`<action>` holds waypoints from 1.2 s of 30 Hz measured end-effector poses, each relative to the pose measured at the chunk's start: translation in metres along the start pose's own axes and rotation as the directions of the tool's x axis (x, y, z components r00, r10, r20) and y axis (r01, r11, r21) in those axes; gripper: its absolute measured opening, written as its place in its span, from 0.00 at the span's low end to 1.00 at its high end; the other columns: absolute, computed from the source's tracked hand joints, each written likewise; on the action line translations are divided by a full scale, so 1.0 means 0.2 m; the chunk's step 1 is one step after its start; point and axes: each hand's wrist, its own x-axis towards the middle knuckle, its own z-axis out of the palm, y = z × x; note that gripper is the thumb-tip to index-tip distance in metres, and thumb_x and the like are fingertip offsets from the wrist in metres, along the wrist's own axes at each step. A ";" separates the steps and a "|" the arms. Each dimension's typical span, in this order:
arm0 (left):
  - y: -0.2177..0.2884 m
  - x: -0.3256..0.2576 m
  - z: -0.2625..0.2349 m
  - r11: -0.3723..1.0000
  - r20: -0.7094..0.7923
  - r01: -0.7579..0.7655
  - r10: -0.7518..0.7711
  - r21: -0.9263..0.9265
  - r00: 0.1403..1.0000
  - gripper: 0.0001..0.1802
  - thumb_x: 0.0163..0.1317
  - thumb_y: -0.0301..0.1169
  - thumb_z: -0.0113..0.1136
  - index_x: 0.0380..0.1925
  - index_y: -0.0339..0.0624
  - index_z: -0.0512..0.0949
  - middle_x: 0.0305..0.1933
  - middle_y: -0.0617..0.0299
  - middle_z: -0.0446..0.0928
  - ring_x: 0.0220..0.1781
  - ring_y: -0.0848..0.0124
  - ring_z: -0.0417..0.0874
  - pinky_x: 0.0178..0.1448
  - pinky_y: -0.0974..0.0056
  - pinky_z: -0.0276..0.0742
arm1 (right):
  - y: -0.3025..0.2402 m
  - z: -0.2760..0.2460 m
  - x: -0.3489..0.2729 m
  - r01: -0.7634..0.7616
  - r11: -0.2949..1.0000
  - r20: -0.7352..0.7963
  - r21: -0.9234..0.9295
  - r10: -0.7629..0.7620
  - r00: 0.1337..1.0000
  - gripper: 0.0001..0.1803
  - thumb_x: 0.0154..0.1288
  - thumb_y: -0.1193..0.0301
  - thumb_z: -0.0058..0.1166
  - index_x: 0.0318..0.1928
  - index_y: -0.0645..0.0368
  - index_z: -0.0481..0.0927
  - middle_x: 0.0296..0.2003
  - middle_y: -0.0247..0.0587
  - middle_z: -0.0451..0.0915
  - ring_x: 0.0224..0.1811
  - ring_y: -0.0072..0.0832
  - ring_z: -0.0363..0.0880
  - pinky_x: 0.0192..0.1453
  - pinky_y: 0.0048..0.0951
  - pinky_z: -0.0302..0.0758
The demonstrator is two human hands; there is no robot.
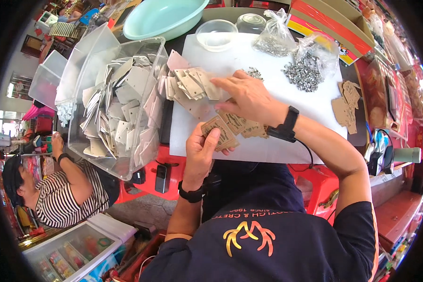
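My left hand [204, 143] is closed on a small brown printed card [224, 136], thumb on top, near the front edge of the white sheet [277, 148]. More brown printed cards [251, 128] lie just right of it, partly under my right forearm. Over the white sheet, my right hand [251, 96] has its index finger stretched out and the thumb apart. Its fingertips are at the edge of a loose heap of pale cards with small holes [188, 87]; whether they touch the cards I cannot tell.
A clear plastic bin [127, 171] full of pale cards stands at left. Beyond are a pale-green basin [162, 21], a clear bowl [216, 35] and bags of small metal pieces [310, 70]. Brown paper pieces [347, 107] lie at right. Another person [66, 188] sits at far left.
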 end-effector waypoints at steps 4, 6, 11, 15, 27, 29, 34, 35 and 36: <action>-0.01 0.00 0.00 1.000 -0.020 0.003 -0.003 0.017 1.000 0.09 0.74 0.31 0.49 0.45 0.35 0.71 0.36 0.53 0.82 0.31 0.70 0.84 0.32 0.70 0.78 | 0.03 0.01 0.02 0.084 0.996 0.063 -0.024 -0.082 0.995 0.13 0.61 0.68 0.60 0.44 0.60 0.82 0.36 0.39 0.83 0.40 0.39 0.78 0.47 0.36 0.76; -0.01 0.00 0.00 1.000 -0.024 0.001 0.000 0.023 1.000 0.09 0.74 0.31 0.48 0.45 0.36 0.71 0.36 0.54 0.82 0.31 0.70 0.84 0.32 0.70 0.78 | 0.04 0.01 0.03 0.087 0.996 0.070 -0.025 -0.085 0.994 0.12 0.61 0.68 0.59 0.43 0.60 0.81 0.34 0.39 0.83 0.40 0.39 0.78 0.46 0.36 0.76; 0.00 0.00 0.01 0.999 -0.021 -0.011 0.012 0.034 1.000 0.08 0.74 0.30 0.48 0.44 0.36 0.71 0.36 0.53 0.82 0.31 0.70 0.84 0.32 0.70 0.78 | 0.09 -0.05 0.02 -0.070 0.998 -0.224 0.009 0.070 0.972 0.07 0.62 0.68 0.56 0.33 0.58 0.79 0.29 0.43 0.80 0.35 0.43 0.79 0.37 0.40 0.76; 0.03 0.02 0.05 0.999 -0.009 -0.010 0.010 0.049 1.000 0.08 0.74 0.30 0.49 0.45 0.36 0.70 0.37 0.53 0.82 0.32 0.71 0.83 0.32 0.70 0.78 | 0.10 -0.20 -0.03 -0.538 0.480 0.193 0.693 0.595 0.780 0.14 0.72 0.64 0.52 0.37 0.64 0.80 0.28 0.31 0.78 0.29 0.21 0.73 0.36 0.22 0.73; 0.07 0.15 0.23 0.997 0.094 -0.049 0.044 0.053 0.995 0.13 0.70 0.23 0.49 0.53 0.36 0.64 0.44 0.56 0.78 0.33 0.73 0.81 0.35 0.70 0.78 | 0.04 -0.46 -0.31 -0.487 -0.064 0.430 0.871 0.579 0.693 0.14 0.74 0.63 0.51 0.46 0.61 0.81 0.38 0.30 0.82 0.34 0.15 0.78 0.39 0.21 0.78; 0.09 0.16 0.28 0.998 0.084 -0.060 0.057 0.028 0.995 0.14 0.69 0.23 0.49 0.53 0.36 0.63 0.43 0.56 0.77 0.33 0.73 0.81 0.35 0.69 0.78 | 0.01 -0.49 -0.34 -0.466 -0.032 0.388 0.884 0.607 0.694 0.14 0.74 0.63 0.51 0.47 0.62 0.81 0.37 0.30 0.81 0.34 0.16 0.78 0.39 0.21 0.78; 0.11 0.19 0.32 0.994 0.111 -0.100 0.095 0.039 0.989 0.16 0.68 0.22 0.49 0.54 0.37 0.62 0.42 0.56 0.77 0.33 0.73 0.81 0.35 0.70 0.79 | -0.04 -0.53 -0.40 -0.464 0.112 0.300 0.879 0.625 0.720 0.16 0.74 0.64 0.52 0.48 0.64 0.81 0.37 0.31 0.80 0.35 0.17 0.79 0.40 0.22 0.79; 0.11 0.20 0.33 0.993 0.107 -0.113 0.108 0.038 0.988 0.16 0.68 0.22 0.49 0.54 0.37 0.61 0.42 0.55 0.77 0.33 0.73 0.81 0.35 0.70 0.79 | -0.05 -0.54 -0.41 -0.466 0.152 0.276 0.872 0.632 0.724 0.16 0.74 0.64 0.52 0.48 0.65 0.81 0.37 0.31 0.80 0.36 0.17 0.79 0.40 0.22 0.80; 0.10 0.20 0.33 0.993 0.110 -0.111 0.106 0.039 0.988 0.16 0.68 0.22 0.49 0.54 0.37 0.61 0.42 0.55 0.77 0.33 0.73 0.81 0.35 0.70 0.79 | -0.06 -0.55 -0.42 -0.464 0.152 0.275 0.873 0.634 0.723 0.16 0.74 0.64 0.52 0.48 0.65 0.81 0.37 0.31 0.80 0.36 0.17 0.79 0.40 0.22 0.80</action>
